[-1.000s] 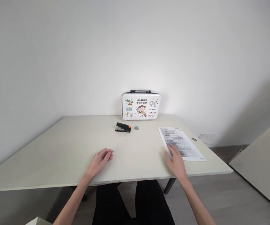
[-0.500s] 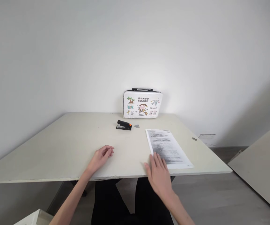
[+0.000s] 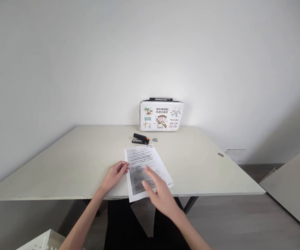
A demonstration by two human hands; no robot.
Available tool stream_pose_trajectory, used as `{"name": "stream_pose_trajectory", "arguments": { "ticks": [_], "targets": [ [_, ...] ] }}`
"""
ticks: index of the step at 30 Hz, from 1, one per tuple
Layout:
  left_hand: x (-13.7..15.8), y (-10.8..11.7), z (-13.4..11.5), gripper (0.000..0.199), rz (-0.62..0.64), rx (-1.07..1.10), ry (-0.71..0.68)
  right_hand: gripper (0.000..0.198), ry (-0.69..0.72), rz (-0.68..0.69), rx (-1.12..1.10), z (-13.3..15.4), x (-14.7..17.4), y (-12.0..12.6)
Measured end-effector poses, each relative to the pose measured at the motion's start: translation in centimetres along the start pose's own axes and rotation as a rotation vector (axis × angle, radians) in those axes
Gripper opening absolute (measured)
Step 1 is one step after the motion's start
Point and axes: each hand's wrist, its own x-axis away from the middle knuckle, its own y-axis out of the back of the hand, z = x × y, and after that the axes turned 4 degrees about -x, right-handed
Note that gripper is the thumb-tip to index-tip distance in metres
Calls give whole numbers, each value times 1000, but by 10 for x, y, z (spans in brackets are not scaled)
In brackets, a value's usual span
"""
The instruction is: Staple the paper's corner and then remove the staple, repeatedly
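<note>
A sheet of printed paper (image 3: 150,163) lies slanted in front of me, its lower corner sticking out past the front edge of the table. At the paper's left margin, my left hand (image 3: 115,175) is curled, its thumb and fingertips closed on the edge. My right hand (image 3: 160,194) is over the paper's lower right part with fingers apart, holding nothing. Just beyond the top of the sheet rests a black stapler (image 3: 140,139) with an orange part. Small grey staple strips (image 3: 155,140) lie to the stapler's right.
A white case (image 3: 161,116) with cartoon prints stands against the wall at the back of the table (image 3: 204,170). Another small grey strip (image 3: 220,155) lies near the table's right edge. At lower left, a white basket (image 3: 44,241) shows beside my left arm.
The paper has moved left and turned, and now meets my left hand. My right hand has moved left with it and now has its fingers raised over the sheet.
</note>
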Motion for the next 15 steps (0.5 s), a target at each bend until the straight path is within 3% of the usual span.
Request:
{"name": "stream_pose_trajectory", "arguments": {
  "ticks": [4,7,12,15],
  "targets": [
    [-1,-2,2,37,-4,1,30,52,11,-70,267,-46,-1,38],
    [-1,-3,5,36,-14,-55,15,47,51,-36,358,-65,3,46],
    [0,-4,8,30,-50,-258,-111,42,99,10,320,-59,8,39],
    [1,-4,10,25,-45,-319,-144,41,54,43,179,-57,4,52]
  ]
}}
